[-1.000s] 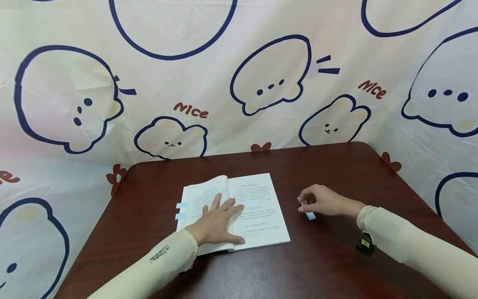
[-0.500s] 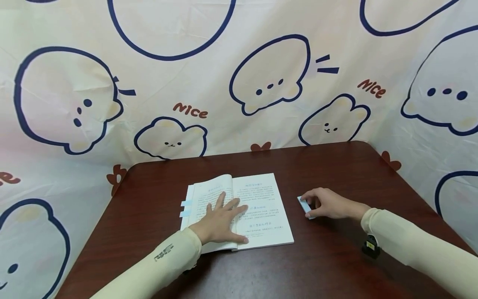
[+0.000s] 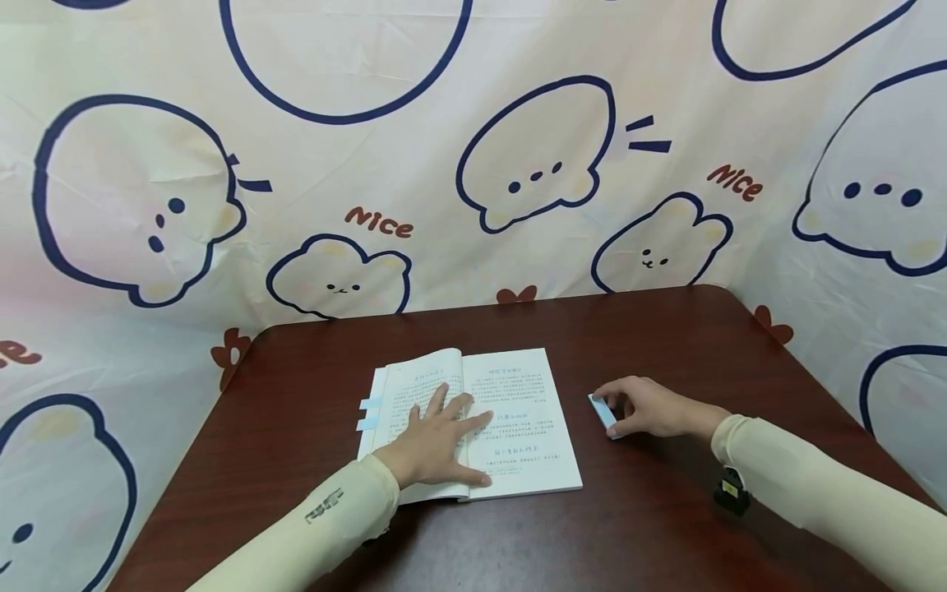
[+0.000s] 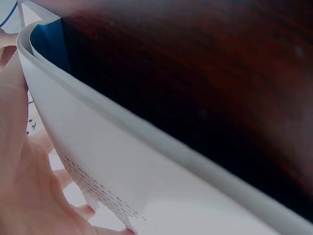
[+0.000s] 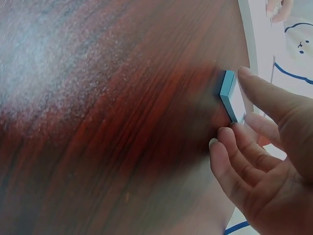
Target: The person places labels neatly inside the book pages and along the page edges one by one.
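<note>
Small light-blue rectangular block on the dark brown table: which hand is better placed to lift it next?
Probably the right hand: its thumb and index finger are at the block, while the left hand lies spread across the open white paper book.

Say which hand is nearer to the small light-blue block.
Right. The right hand is at the light-blue block, touching it; the left hand lies spread on the open book, well to the block's left.

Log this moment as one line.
left hand: spread on open book; right hand: touching blue block; book: lying on table
</note>
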`<state>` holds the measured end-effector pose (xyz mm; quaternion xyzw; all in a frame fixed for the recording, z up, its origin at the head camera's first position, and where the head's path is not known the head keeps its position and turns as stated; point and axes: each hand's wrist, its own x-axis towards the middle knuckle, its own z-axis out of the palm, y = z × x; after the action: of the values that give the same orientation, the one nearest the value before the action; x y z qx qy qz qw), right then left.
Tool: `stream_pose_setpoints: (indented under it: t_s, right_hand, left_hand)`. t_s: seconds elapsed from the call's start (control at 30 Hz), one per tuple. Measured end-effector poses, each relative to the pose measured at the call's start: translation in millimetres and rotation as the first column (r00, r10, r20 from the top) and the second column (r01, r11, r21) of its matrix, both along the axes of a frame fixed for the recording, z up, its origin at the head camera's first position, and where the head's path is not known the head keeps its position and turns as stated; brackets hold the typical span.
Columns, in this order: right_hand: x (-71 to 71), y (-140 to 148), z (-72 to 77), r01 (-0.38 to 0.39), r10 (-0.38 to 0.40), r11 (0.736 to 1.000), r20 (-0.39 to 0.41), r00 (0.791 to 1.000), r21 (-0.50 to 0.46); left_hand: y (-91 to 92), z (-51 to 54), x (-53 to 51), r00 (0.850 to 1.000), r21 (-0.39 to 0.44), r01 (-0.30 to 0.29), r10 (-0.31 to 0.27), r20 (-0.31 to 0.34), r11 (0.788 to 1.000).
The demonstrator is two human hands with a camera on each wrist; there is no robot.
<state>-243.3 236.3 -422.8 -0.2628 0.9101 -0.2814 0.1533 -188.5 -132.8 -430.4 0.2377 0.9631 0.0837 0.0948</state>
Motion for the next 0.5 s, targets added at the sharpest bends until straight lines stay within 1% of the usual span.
stream_pose_setpoints:
  t_s: [0.23,0.5]
  right_hand:
    - [-0.5,1.4,0.1,-0.025,0.025,0.999,0.000,1.000,-0.025]
    - [-2.2,2.1,-0.2,-0.031,0.031,0.999,-0.018,0.999,-0.022]
  left_hand:
    - [0.0,0.1,0.1,1.000,0.007,-0.009,0.009,0.001,1.000]
    - [-0.1,-2.7,0.9,1.000,0.056,0.015,-0.015,-0.011,0.998]
